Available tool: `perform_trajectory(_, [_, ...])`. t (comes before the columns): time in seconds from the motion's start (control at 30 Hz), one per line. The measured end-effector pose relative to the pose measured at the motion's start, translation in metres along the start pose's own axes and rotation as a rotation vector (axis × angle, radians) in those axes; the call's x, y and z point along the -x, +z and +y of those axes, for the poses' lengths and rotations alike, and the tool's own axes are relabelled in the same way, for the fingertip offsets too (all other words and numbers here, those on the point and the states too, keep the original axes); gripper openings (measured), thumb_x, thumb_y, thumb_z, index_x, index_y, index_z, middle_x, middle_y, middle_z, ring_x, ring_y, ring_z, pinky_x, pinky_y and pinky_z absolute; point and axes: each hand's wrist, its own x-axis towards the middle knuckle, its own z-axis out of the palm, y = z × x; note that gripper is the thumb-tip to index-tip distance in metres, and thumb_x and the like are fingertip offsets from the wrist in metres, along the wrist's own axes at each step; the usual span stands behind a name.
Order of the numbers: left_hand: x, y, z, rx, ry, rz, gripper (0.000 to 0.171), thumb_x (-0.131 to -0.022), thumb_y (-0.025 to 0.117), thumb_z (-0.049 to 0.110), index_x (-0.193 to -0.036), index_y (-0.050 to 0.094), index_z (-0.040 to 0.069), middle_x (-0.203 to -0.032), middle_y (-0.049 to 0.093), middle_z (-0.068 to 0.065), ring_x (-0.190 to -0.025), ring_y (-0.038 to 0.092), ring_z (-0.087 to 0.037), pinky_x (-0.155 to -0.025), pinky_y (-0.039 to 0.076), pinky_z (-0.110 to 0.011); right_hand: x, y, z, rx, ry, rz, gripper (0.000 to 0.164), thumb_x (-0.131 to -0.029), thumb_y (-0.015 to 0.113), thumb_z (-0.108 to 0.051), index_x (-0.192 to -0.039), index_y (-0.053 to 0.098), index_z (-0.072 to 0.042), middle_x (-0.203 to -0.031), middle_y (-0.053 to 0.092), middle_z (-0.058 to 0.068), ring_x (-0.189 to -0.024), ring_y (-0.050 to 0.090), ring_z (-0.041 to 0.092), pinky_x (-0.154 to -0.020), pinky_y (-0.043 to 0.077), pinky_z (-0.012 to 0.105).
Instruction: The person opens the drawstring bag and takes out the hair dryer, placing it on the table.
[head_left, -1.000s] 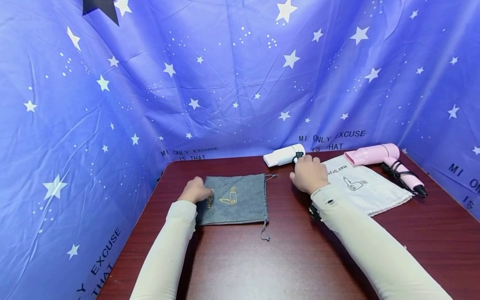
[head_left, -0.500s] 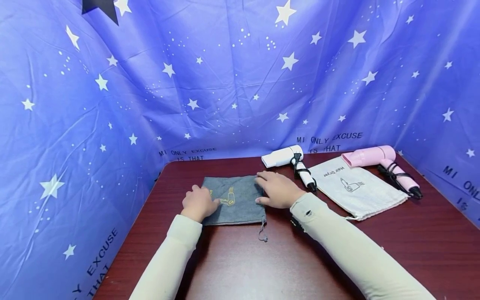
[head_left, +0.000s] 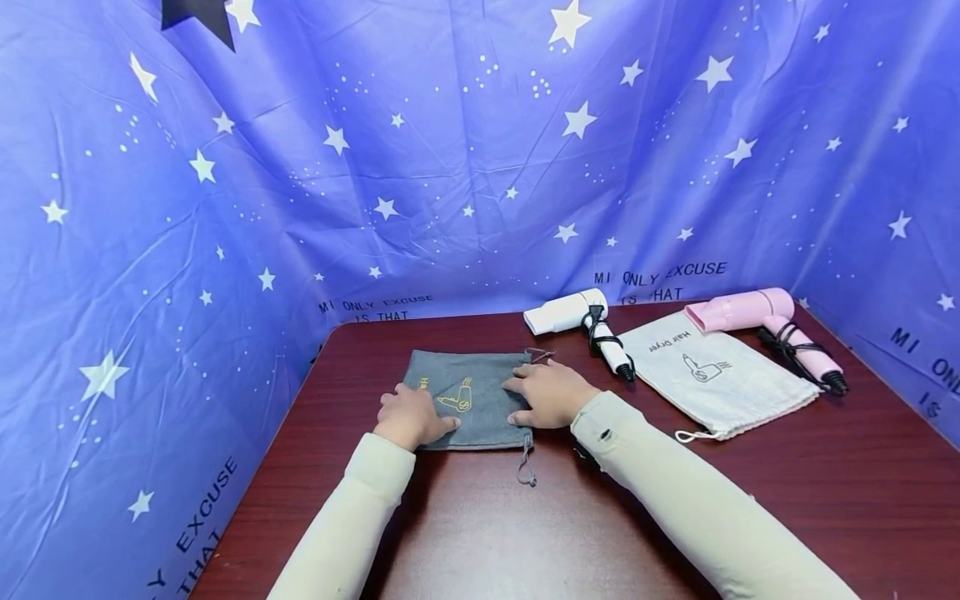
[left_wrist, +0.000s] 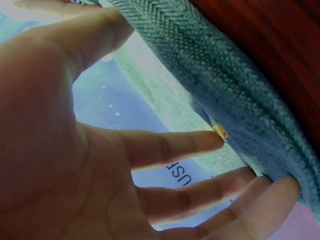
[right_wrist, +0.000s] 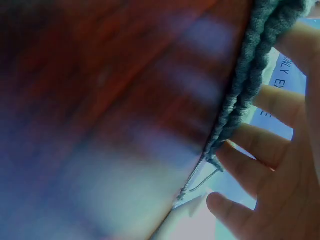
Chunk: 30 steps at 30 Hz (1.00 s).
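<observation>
A grey cloth drawstring bag (head_left: 487, 367) with a yellow hair-dryer print lies flat on the table. My left hand (head_left: 412, 417) rests on its left part, thumb pointing right beside the print. In the left wrist view the fingers (left_wrist: 180, 145) are spread, their tips at the cloth. My right hand (head_left: 551, 393) lies over the bag's right end, where the mouth is. The right wrist view shows the straight fingers (right_wrist: 262, 142) touching behind the gathered double edge (right_wrist: 240, 95). A drawstring loop (head_left: 527, 471) hangs out from the bag's near right corner.
Right of the bag, a white hair dryer (head_left: 566, 312) lies with its black cord wrapped round the handle. A white drawstring bag (head_left: 720, 396) lies farther right, with a pink hair dryer (head_left: 742, 310) partly on it. A starry blue curtain (head_left: 465, 150) surrounds the dark red table (head_left: 480, 533).
My right hand has moved left from beside the white hair dryer onto the grey bag's right end. My left hand has slid right and nearer, farther onto the bag.
</observation>
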Motion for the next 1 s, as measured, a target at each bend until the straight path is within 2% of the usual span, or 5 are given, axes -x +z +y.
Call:
perform_trajectory(0.17, [-0.002, -0.005, -0.001, 0.000, 0.026, -0.025, 0.083, -0.083, 0.071, 0.071, -0.132, 0.067, 0.004, -0.127, 0.052, -0.029, -0.105, 0.055, -0.044, -0.079, 0.055, -0.053, 0.005, 0.000, -0.005, -0.003, 0.029, 0.038, 0.065, -0.092, 0.067, -0.061, -0.141, 0.064, -0.019, -0.144, 0.062, 0.012, -0.137, 0.056, 0.030, -0.117, 0.034, 0.063])
perform_trajectory(0.43, [-0.012, -0.008, -0.006, 0.000, 0.080, -0.047, 0.090, -0.082, 0.074, 0.067, -0.146, 0.058, 0.007, -0.145, 0.047, -0.031, -0.117, 0.053, -0.049, -0.091, 0.054, -0.058, 0.012, 0.001, -0.017, 0.017, 0.087, 0.057, 0.068, -0.090, 0.066, -0.067, -0.138, 0.066, -0.020, -0.136, 0.067, 0.011, -0.129, 0.062, 0.030, -0.114, 0.037, 0.060])
perform_trajectory(0.63, [-0.020, -0.008, -0.007, -0.018, 0.150, -0.056, 0.086, -0.083, 0.075, 0.065, -0.142, 0.060, 0.005, -0.143, 0.050, -0.030, -0.118, 0.053, -0.050, -0.093, 0.053, -0.057, 0.020, 0.003, -0.024, 0.029, 0.118, 0.067, 0.070, -0.088, 0.066, -0.070, -0.135, 0.068, -0.018, -0.126, 0.070, 0.012, -0.119, 0.066, 0.033, -0.109, 0.041, 0.060])
perform_trajectory(1.0, [-0.028, -0.012, -0.002, 0.026, 0.208, -0.089, 0.084, -0.084, 0.079, 0.056, -0.149, 0.054, 0.009, -0.151, 0.044, -0.024, -0.132, 0.045, -0.048, -0.103, 0.049, -0.058, 0.036, 0.004, -0.039, 0.024, 0.197, 0.122, 0.070, -0.083, 0.070, -0.071, -0.121, 0.073, -0.012, -0.112, 0.071, 0.015, -0.108, 0.068, 0.037, -0.103, 0.045, 0.063])
